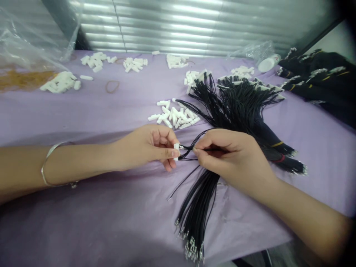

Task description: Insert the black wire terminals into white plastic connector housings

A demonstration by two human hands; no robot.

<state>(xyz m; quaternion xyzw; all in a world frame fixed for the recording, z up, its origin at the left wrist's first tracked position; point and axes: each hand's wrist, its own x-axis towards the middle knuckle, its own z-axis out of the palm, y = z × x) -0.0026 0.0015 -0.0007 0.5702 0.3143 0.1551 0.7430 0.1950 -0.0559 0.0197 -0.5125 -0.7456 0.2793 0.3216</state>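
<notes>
Between thumb and fingers, my left hand (150,146) pinches a small white connector housing (176,152), its long side upright. Several black wires (187,152) run from the housing toward my right hand (230,150). The right thumb and forefinger are closed on a black wire whose metal terminal (181,147) is at the housing's upper right edge; whether it sits inside I cannot tell. Below my right hand, a bundle of loose black wires (198,204) with metal-tipped ends lies on the cloth. Just beyond my hands is a pile of white connector housings (178,115).
Wires with housings attached (239,100) spread at the right. Dark wire bundles (328,74) fill the far right, near a white round container (268,63). More housings (61,82), rubber bands (25,79) and a clear plastic bag (33,44) are at the left. Purple cloth (111,222) covers the table.
</notes>
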